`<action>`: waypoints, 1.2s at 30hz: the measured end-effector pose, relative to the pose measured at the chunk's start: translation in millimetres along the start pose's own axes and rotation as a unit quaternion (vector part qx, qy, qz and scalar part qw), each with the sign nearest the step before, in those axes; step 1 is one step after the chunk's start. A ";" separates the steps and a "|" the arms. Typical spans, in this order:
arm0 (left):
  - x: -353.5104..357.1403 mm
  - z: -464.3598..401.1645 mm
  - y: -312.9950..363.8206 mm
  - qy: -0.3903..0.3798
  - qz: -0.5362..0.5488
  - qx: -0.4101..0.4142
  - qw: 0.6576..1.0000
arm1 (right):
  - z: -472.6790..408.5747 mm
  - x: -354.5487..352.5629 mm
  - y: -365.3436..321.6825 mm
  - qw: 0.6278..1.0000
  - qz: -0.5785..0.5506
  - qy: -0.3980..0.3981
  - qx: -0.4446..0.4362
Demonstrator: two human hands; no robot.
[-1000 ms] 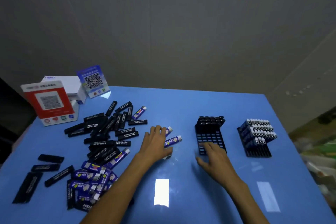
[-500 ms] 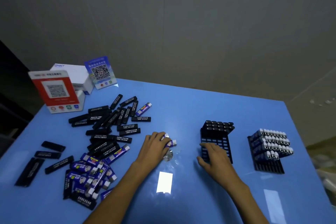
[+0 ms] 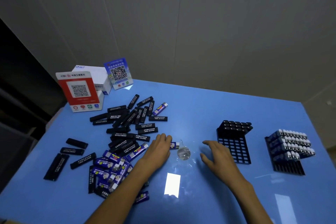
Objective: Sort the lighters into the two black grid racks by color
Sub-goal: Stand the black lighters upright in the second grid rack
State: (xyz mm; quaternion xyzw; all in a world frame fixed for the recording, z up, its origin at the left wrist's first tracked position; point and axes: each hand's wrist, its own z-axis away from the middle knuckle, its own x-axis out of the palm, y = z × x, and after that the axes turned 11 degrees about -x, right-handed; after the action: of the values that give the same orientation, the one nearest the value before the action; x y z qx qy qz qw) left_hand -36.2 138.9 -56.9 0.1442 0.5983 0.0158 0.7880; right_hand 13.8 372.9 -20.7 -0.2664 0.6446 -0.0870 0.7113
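Left hand grips a blue lighter (cap poking out rightward); right hand hovers open.

Loose lighters left; both racks right on table.

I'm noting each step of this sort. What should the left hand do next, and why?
Probably carry the blue lighter that the left hand grips to the right-hand rack, which already holds blue lighters; the nearer rack holds black ones.
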 end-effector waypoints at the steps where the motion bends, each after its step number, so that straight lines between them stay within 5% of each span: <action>1: -0.5 2.1 -1.6 -0.005 -0.020 0.007 1.000 | 0.1 2.9 -5.4 1.000 0.000 0.001 0.000; 5: -4.7 10.1 -7.6 -0.026 -0.073 0.032 0.996 | -2.6 13.5 -28.5 1.000 0.006 0.008 -0.005; 10: -17.1 25.4 -30.2 -0.059 -0.004 0.030 0.998 | -0.2 26.6 -54.5 1.000 0.007 0.020 0.009; 19: -49.4 52.7 -106.1 0.013 0.106 0.030 0.994 | 3.0 53.8 -93.8 0.998 -0.019 0.049 0.027; 27: -72.7 34.9 -154.0 0.075 -0.048 -0.006 0.996 | -2.1 68.3 -115.8 0.998 -0.013 0.047 0.034; 36: -57.6 12.7 -169.3 0.048 -0.033 0.023 0.998 | -8.2 71.1 -117.7 0.997 -0.003 0.048 0.053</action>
State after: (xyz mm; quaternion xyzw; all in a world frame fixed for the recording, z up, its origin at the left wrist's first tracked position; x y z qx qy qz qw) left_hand -65.5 -37.2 -41.5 0.1413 0.6404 -0.0174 0.7547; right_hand 42.7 238.3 -25.0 -0.2254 0.6716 -0.1357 0.6926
